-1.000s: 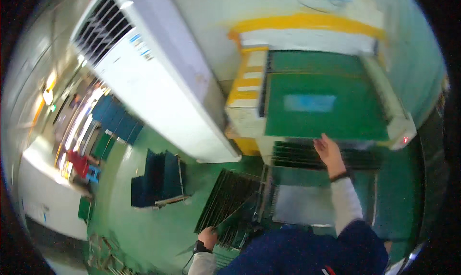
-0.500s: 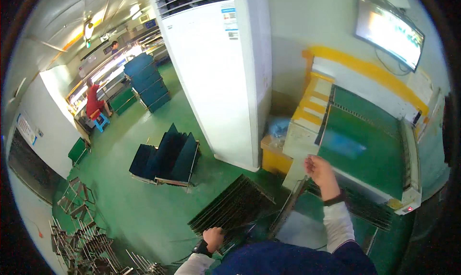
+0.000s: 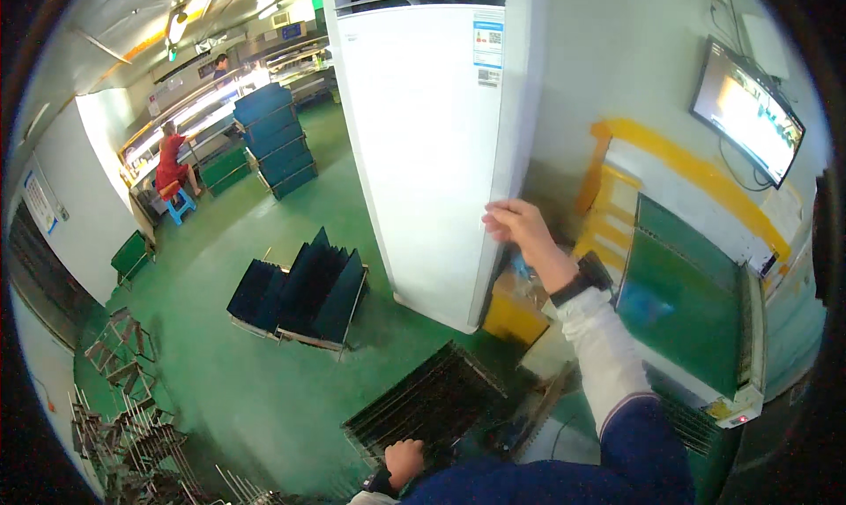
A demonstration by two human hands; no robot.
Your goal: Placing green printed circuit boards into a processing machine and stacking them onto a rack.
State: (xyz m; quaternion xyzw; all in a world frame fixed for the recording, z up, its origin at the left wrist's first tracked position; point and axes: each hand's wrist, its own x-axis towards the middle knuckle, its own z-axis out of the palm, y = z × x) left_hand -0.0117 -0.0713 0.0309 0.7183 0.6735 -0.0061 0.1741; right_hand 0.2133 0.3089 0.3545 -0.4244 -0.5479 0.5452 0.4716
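My right hand is raised in front of the tall white air conditioner. Its fingers are bent and pressed together; whatever may lie between them cannot be made out. Low in the middle, a black ribbed rack rests at a slant close to my body. My left hand is closed at the rack's near edge, knuckles up. Its grip is hidden from sight. To the right of my right arm lies a green conveyor-like bed in a white machine frame.
A dark blue slotted rack stands on the green floor. Metal frames crowd the lower left. A yellow box sits by the air conditioner. Stacked blue bins and a seated person in red are farther back. A screen hangs at right.
My right hand has moved left and up, from beside the green bed to in front of the air conditioner. My left hand stays by the black rack. The view has turned slightly left.
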